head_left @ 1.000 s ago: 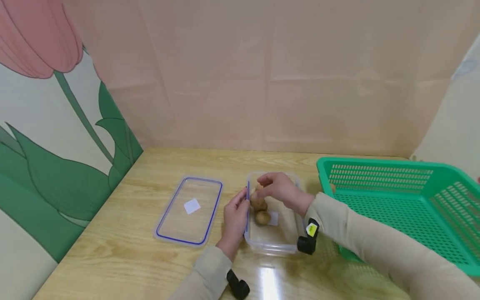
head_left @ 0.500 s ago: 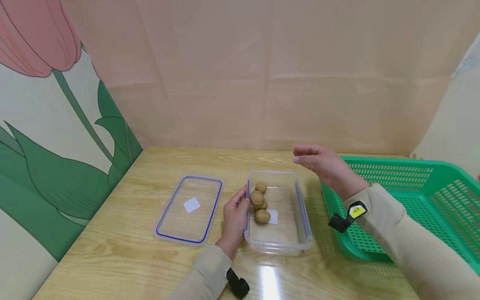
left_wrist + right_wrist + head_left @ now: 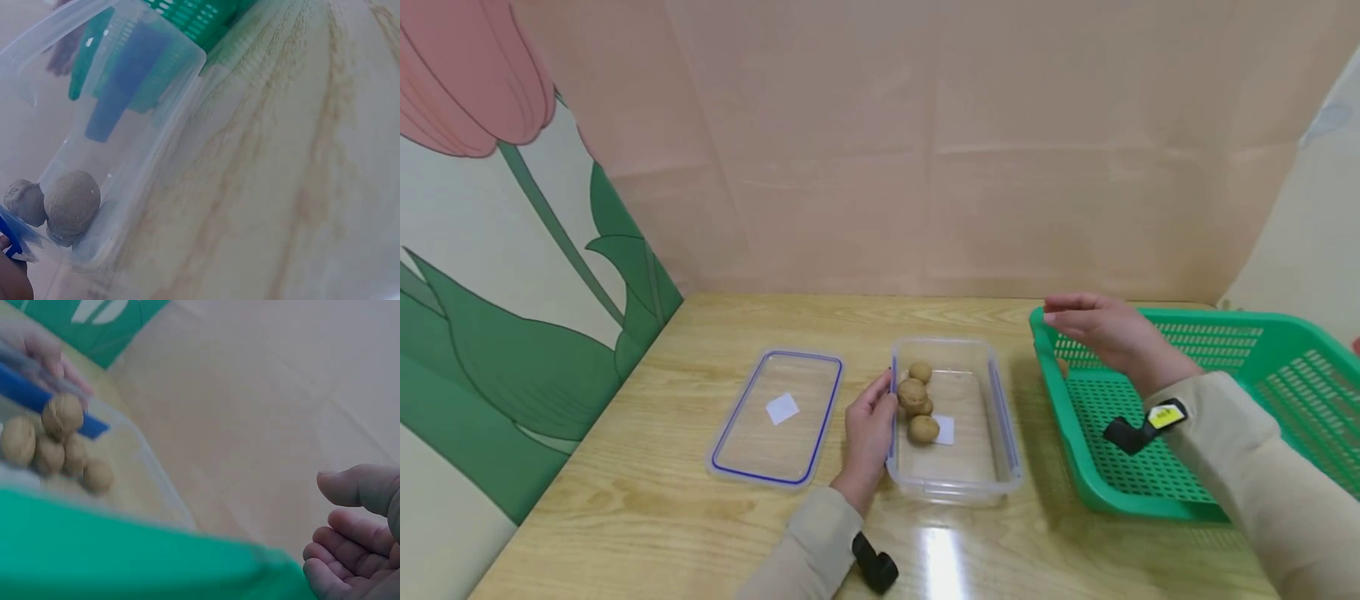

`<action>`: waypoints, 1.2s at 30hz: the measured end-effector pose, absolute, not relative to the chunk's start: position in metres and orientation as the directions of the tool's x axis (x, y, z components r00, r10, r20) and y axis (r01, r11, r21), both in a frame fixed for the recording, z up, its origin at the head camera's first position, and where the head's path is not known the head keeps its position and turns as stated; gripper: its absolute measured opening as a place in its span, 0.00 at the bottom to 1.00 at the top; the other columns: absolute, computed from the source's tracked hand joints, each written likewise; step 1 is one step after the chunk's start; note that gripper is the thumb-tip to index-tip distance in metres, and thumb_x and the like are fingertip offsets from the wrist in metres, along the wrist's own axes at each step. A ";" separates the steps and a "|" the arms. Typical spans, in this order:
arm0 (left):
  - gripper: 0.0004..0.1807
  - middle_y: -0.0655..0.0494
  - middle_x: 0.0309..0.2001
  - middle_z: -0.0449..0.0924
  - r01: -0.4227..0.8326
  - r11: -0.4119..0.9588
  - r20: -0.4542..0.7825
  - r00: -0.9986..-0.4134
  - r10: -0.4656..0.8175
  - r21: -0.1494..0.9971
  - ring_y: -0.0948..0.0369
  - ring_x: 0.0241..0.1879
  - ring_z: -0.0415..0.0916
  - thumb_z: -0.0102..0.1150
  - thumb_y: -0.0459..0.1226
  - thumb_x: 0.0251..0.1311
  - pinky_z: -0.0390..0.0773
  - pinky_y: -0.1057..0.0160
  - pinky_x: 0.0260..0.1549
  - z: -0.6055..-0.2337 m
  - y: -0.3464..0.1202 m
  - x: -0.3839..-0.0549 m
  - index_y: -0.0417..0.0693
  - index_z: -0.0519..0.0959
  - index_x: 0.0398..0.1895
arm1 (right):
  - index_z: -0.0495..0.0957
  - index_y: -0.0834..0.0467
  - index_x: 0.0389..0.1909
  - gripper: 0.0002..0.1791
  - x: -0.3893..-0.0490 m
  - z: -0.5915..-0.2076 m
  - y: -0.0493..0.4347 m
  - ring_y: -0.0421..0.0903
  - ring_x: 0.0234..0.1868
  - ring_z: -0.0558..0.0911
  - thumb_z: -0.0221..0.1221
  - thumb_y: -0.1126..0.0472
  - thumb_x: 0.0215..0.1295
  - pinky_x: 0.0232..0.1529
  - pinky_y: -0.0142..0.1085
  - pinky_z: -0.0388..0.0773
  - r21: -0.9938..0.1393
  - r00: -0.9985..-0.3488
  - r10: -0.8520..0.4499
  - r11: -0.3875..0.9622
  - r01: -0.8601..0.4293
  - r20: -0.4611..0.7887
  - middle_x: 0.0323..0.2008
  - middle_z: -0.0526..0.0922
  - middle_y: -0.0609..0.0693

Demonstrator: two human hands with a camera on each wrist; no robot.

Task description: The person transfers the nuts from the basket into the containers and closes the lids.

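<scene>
A clear plastic food container point(image 3: 976, 477) stands uncovered on the table, with blue-lined side latches. Several walnuts point(image 3: 923, 429) lie bunched along its left side; the right wrist view shows one walnut point(image 3: 62, 416) on top of the others. My left hand point(image 3: 868, 429) holds the container's left side, thumb and fingers at the latch. Over the left end of a green basket point(image 3: 1078, 454) hangs my right hand point(image 3: 1112, 333), fingers loosely bent and thumb apart, nothing in its grasp. Another walnut point(image 3: 1063, 367) shows inside the basket at its left wall.
The container's lid point(image 3: 775, 454), edged with a blue seal, lies flat to the left with a white square on it. A white square label point(image 3: 945, 431) shows at the container's base. Behind the wooden table point(image 3: 647, 500) rises a pinkish backdrop point(image 3: 820, 167).
My right hand has left the container and moved right, over the basket, uncovering the walnuts in the container. My left hand has stayed at the container's side.
</scene>
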State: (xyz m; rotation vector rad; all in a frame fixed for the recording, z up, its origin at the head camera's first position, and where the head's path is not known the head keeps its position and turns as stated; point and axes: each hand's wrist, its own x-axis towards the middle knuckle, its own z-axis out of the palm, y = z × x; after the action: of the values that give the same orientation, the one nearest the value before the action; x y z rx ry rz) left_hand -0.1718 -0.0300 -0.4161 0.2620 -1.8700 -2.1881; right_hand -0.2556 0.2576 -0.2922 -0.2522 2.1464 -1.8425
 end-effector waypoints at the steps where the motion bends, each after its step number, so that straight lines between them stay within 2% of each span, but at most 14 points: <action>1: 0.21 0.48 0.56 0.75 0.074 -0.142 0.028 -0.952 -0.306 0.987 0.54 0.56 0.72 0.50 0.29 0.55 0.76 0.66 0.51 -0.416 -0.030 -0.172 0.43 0.75 0.55 | 0.68 0.59 0.55 0.18 -0.256 -0.293 0.261 0.26 0.43 0.76 0.54 0.63 0.65 0.47 0.19 0.73 -0.978 -0.940 -0.319 0.200 0.062 -0.125 0.44 0.75 0.36; 4: 0.21 0.47 0.57 0.75 0.067 -0.151 0.018 -0.951 -0.307 0.986 0.54 0.57 0.72 0.50 0.29 0.56 0.75 0.65 0.53 -0.416 -0.030 -0.172 0.43 0.75 0.54 | 0.55 0.70 0.64 0.31 -0.257 -0.297 0.270 0.24 0.43 0.75 0.53 0.60 0.66 0.47 0.19 0.73 -0.957 -0.940 -0.302 0.281 0.069 -0.157 0.47 0.71 0.38; 6: 0.21 0.47 0.57 0.74 0.066 -0.158 0.014 -0.951 -0.309 0.985 0.54 0.57 0.72 0.50 0.29 0.55 0.74 0.64 0.53 -0.416 -0.030 -0.173 0.43 0.76 0.54 | 0.50 0.73 0.66 0.35 -0.258 -0.300 0.274 0.22 0.43 0.74 0.53 0.60 0.66 0.47 0.19 0.73 -0.947 -0.940 -0.299 0.314 0.064 -0.163 0.47 0.70 0.37; 10: 0.21 0.46 0.57 0.74 0.063 -0.153 0.012 -0.951 -0.310 0.986 0.53 0.57 0.71 0.50 0.28 0.56 0.74 0.63 0.54 -0.416 -0.029 -0.172 0.42 0.75 0.54 | 0.53 0.74 0.65 0.34 -0.258 -0.306 0.282 0.21 0.41 0.74 0.54 0.60 0.65 0.47 0.20 0.73 -0.921 -0.945 -0.277 0.385 0.058 -0.176 0.40 0.74 0.29; 12: 0.21 0.46 0.57 0.74 0.057 -0.146 0.009 -0.950 -0.311 0.988 0.54 0.57 0.71 0.50 0.28 0.55 0.74 0.64 0.54 -0.416 -0.029 -0.171 0.42 0.75 0.54 | 0.56 0.72 0.64 0.34 -0.258 -0.309 0.286 0.25 0.45 0.73 0.55 0.56 0.65 0.52 0.26 0.72 -0.890 -0.947 -0.258 0.452 0.057 -0.192 0.40 0.75 0.27; 15: 0.21 0.47 0.56 0.75 0.051 -0.136 0.006 -0.949 -0.314 0.989 0.54 0.57 0.72 0.50 0.29 0.55 0.74 0.64 0.53 -0.416 -0.029 -0.170 0.43 0.75 0.54 | 0.57 0.69 0.65 0.36 -0.256 -0.315 0.289 0.43 0.57 0.70 0.56 0.52 0.64 0.61 0.43 0.67 -0.843 -0.946 -0.246 0.536 0.050 -0.213 0.51 0.76 0.43; 17: 0.21 0.48 0.56 0.75 0.048 -0.135 0.002 -0.949 -0.316 0.990 0.55 0.56 0.72 0.50 0.29 0.55 0.75 0.64 0.53 -0.416 -0.030 -0.170 0.44 0.76 0.54 | 0.57 0.69 0.65 0.36 -0.256 -0.320 0.290 0.56 0.62 0.64 0.55 0.52 0.64 0.63 0.53 0.62 -0.828 -0.942 -0.255 0.559 0.041 -0.218 0.60 0.69 0.57; 19: 0.21 0.48 0.56 0.75 0.054 -0.139 0.007 -0.948 -0.318 0.989 0.55 0.55 0.73 0.50 0.30 0.55 0.75 0.64 0.53 -0.417 -0.029 -0.171 0.44 0.76 0.54 | 0.57 0.70 0.65 0.35 -0.255 -0.325 0.290 0.63 0.64 0.60 0.55 0.53 0.64 0.63 0.58 0.59 -0.822 -0.940 -0.268 0.569 0.023 -0.212 0.64 0.61 0.67; 21: 0.21 0.49 0.56 0.75 0.052 -0.143 0.004 -0.948 -0.318 0.988 0.55 0.55 0.73 0.50 0.30 0.55 0.75 0.64 0.53 -0.417 -0.029 -0.171 0.44 0.76 0.55 | 0.58 0.70 0.64 0.34 -0.255 -0.329 0.290 0.62 0.63 0.62 0.55 0.54 0.64 0.62 0.58 0.61 -0.812 -0.939 -0.270 0.583 0.016 -0.212 0.63 0.62 0.69; 24: 0.22 0.48 0.56 0.75 0.052 -0.147 0.002 -0.947 -0.320 0.988 0.55 0.55 0.73 0.51 0.30 0.54 0.75 0.64 0.52 -0.418 -0.029 -0.172 0.44 0.76 0.54 | 0.61 0.70 0.63 0.35 -0.255 -0.335 0.288 0.55 0.58 0.69 0.59 0.55 0.61 0.61 0.57 0.63 -0.804 -0.945 -0.253 0.595 0.015 -0.205 0.61 0.66 0.68; 27: 0.21 0.48 0.56 0.75 0.054 -0.158 0.000 -0.947 -0.321 0.986 0.55 0.55 0.73 0.51 0.29 0.55 0.75 0.64 0.52 -0.417 -0.028 -0.172 0.44 0.76 0.54 | 0.62 0.70 0.62 0.35 -0.255 -0.340 0.286 0.50 0.54 0.72 0.61 0.56 0.58 0.60 0.56 0.65 -0.795 -0.949 -0.244 0.606 0.012 -0.200 0.60 0.68 0.67; 32: 0.21 0.47 0.56 0.75 0.058 -0.178 -0.001 -0.949 -0.316 0.982 0.54 0.56 0.72 0.51 0.29 0.55 0.74 0.64 0.53 -0.415 -0.028 -0.171 0.43 0.76 0.54 | 0.63 0.72 0.61 0.32 -0.255 -0.346 0.285 0.57 0.54 0.73 0.59 0.59 0.60 0.58 0.57 0.66 -0.791 -0.944 -0.279 0.611 -0.034 -0.175 0.59 0.68 0.70; 36: 0.21 0.47 0.57 0.74 0.065 -0.173 0.007 -0.949 -0.315 0.983 0.54 0.57 0.71 0.50 0.29 0.56 0.74 0.63 0.54 -0.414 -0.029 -0.172 0.43 0.75 0.54 | 0.63 0.72 0.61 0.31 -0.256 -0.349 0.286 0.55 0.52 0.75 0.59 0.60 0.60 0.58 0.58 0.66 -0.793 -0.947 -0.281 0.608 -0.049 -0.157 0.58 0.69 0.70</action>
State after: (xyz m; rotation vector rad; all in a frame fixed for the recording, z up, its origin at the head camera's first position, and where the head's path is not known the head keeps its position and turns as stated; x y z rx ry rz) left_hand -0.1719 -0.0286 -0.4141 0.2891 -1.8376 -2.2132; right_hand -0.2557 0.2861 -0.3487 -0.2700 2.5699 -1.2549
